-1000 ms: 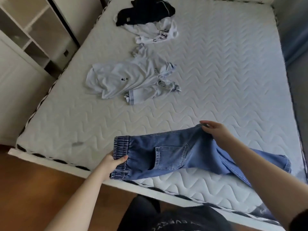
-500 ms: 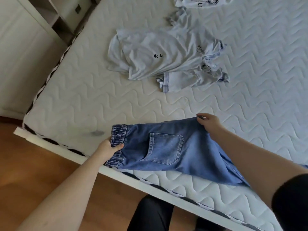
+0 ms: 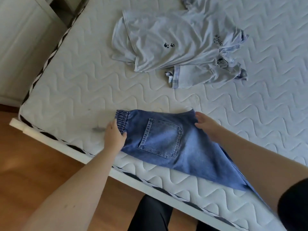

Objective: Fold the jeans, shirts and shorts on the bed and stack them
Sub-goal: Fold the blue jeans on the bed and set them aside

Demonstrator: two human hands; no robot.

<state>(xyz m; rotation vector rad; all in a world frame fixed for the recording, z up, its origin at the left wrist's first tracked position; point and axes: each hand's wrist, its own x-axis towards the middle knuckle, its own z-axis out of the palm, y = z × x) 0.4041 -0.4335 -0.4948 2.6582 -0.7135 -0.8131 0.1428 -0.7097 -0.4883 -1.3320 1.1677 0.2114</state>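
Blue jeans (image 3: 166,140) lie flat along the near edge of the mattress (image 3: 75,90), back pocket up and elastic waistband to the left. My left hand (image 3: 114,137) rests on the lower end of the waistband, fingers straight and thumb on the denim. At the far edge of the jeans, near the crotch, my right hand (image 3: 206,125) lies flat with fingers spread. My right arm hides the legs of the jeans. Farther back, a pale blue shirt (image 3: 163,40) with paw prints lies crumpled, and a second pale garment (image 3: 200,75) lies half under its right side.
The white bed frame (image 3: 70,152) runs diagonally below the jeans, with wooden floor (image 3: 33,164) on my side. A white cabinet (image 3: 20,39) stands left of the bed. My dark-trousered legs (image 3: 150,214) are at the bottom.
The jeans have come down flat on the mattress. Both hands went from gripping the denim to lying flat on it. The view has dropped closer, and the far clothes are out of frame.
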